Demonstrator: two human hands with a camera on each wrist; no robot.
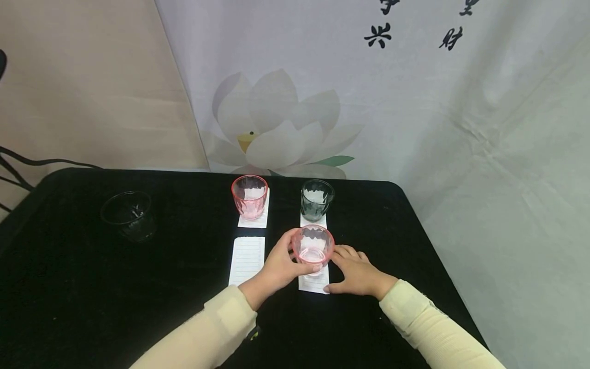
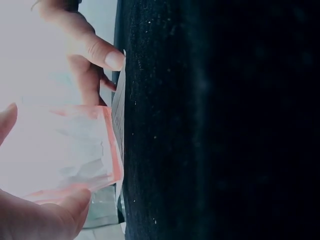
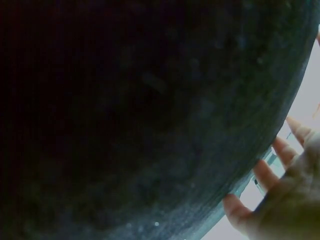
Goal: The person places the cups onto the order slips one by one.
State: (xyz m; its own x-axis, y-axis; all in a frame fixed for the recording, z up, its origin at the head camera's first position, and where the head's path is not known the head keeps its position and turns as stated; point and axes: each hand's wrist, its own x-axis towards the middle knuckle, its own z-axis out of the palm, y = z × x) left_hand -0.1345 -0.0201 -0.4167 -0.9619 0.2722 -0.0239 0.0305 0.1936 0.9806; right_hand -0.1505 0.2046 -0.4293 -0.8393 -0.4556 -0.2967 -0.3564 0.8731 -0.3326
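Observation:
My left hand [image 1: 273, 267] grips a pink-tinted glass cup [image 1: 313, 242], thumb on the near side and fingers curled round its left. The cup stands upright over a strip of lined paper [image 1: 312, 286]. In the left wrist view, the cup's reddish end [image 2: 113, 145] is right at the paper. To the right of the cup my right hand [image 1: 358, 272] lies low with fingers spread, its thumb tip at the paper's near right corner and its fingertips beside the cup. The right wrist view shows those loosely extended fingers [image 3: 267, 175] against the dark cloth.
A grey-green glass cup [image 1: 317, 202] stands behind on the same column of paper. Another pink cup [image 1: 249, 199] sits on paper [image 1: 258, 223] at back left, with a lined sheet [image 1: 246, 259] in front. A dark clear cup [image 1: 133, 215] stands far left on the black cloth [image 1: 161, 287].

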